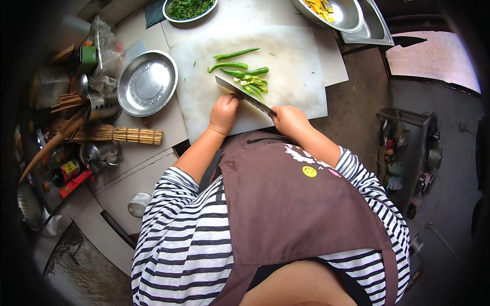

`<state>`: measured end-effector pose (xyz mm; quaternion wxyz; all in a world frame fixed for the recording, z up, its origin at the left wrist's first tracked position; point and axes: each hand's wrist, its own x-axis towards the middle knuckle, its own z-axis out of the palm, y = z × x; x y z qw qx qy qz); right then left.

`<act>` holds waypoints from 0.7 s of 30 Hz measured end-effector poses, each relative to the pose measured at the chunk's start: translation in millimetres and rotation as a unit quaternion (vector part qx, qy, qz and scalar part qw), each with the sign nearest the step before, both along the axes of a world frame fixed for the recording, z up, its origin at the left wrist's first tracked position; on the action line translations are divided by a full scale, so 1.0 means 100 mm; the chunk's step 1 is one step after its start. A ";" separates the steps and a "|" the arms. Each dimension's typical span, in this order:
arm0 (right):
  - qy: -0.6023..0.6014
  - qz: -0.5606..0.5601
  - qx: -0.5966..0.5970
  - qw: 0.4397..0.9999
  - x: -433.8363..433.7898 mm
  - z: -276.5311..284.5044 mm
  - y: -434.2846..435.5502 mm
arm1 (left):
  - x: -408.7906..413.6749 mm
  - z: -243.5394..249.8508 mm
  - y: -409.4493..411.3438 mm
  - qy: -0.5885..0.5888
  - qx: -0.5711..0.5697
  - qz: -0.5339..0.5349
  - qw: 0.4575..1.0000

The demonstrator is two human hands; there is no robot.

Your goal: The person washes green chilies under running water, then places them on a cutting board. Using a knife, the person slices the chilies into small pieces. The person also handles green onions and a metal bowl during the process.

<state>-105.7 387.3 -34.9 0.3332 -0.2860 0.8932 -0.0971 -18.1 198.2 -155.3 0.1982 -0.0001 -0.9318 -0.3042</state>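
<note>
My right hand (289, 121) is closed around the handle of a cleaver (245, 94), whose broad blade slants up to the left over a white cutting board (294, 49). My left hand (223, 111) has curled fingers close against the blade's near side. Whether anything is pinched in them is hidden. Just beyond the blade lies a pile of sliced green chili pepper (253, 84). Above this pile are a short green pepper piece (257, 71) and another cut piece (232, 72). Farther up rest a curved green chili (229, 66) and a straight one (237, 54).
Left of the board stands a bare steel bowl (147, 84), near a bundled straw brush (134, 135) and a utensil holder (103, 105). A bowl of chopped greens (189, 8) sits at the back. Yellow slices fill part of a steel basin (346, 17) by the sink (373, 26).
</note>
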 end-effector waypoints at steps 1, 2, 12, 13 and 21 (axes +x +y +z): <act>0.000 -0.003 -0.011 1.000 0.00 -0.06 -0.05 | -0.01 0.00 0.00 -0.001 -0.006 -0.001 1.000; 0.000 -0.006 -0.023 1.000 0.00 -0.11 -0.06 | 0.00 0.01 0.00 -0.007 -0.007 0.000 1.000; -0.023 -0.109 -0.090 0.990 -0.16 0.08 0.31 | -0.33 0.15 -0.37 0.004 0.073 0.098 0.992; -0.018 -0.101 -0.082 0.991 -0.18 0.17 0.36 | -0.40 0.18 -0.46 -0.011 0.073 0.121 0.990; 0.038 0.072 -0.070 0.994 0.03 0.01 0.56 | -0.82 0.25 -0.67 -0.079 -0.015 -0.015 0.997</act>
